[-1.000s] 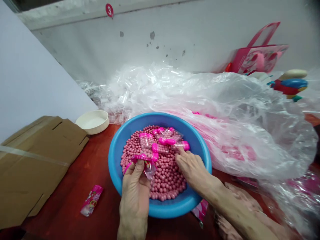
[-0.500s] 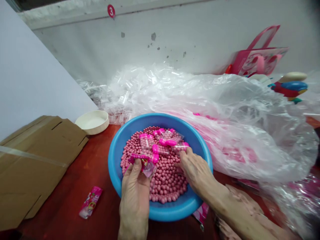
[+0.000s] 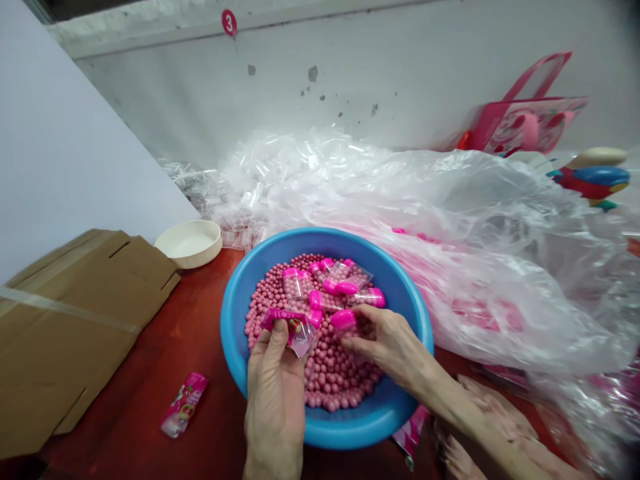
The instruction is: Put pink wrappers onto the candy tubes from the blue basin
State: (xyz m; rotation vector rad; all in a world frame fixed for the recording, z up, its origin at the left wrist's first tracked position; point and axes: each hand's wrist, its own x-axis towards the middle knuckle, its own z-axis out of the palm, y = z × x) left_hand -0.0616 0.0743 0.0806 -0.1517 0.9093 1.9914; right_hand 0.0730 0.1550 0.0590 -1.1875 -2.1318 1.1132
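A blue basin (image 3: 327,435) holds many small pink beads (image 3: 327,383). Several clear bottles with bright pink caps lie on the beads, one of them a capped bottle (image 3: 293,283) near the back. Over the basin's left part, my left hand (image 3: 276,380) pinches a pink printed plastic packet (image 3: 295,329) between thumb and fingers. My right hand (image 3: 383,340), on the right side above the beads, grips a small pink-capped bottle (image 3: 344,321) by its clear body, the cap pointing left. My fingers partly hide that body.
Left of the basin a pink packet (image 3: 184,405) lies on the red table (image 3: 135,393), beside flattened cardboard (image 3: 85,333). Behind are a cream round tray (image 3: 190,245) and a heap of clear plastic pieces (image 3: 260,173). A large clear bag (image 3: 480,233) fills the right side.
My right hand has lifted a pink-capped bottle into view from among the beads and moved slightly left. My left hand keeps the packet. The view has shifted a little.
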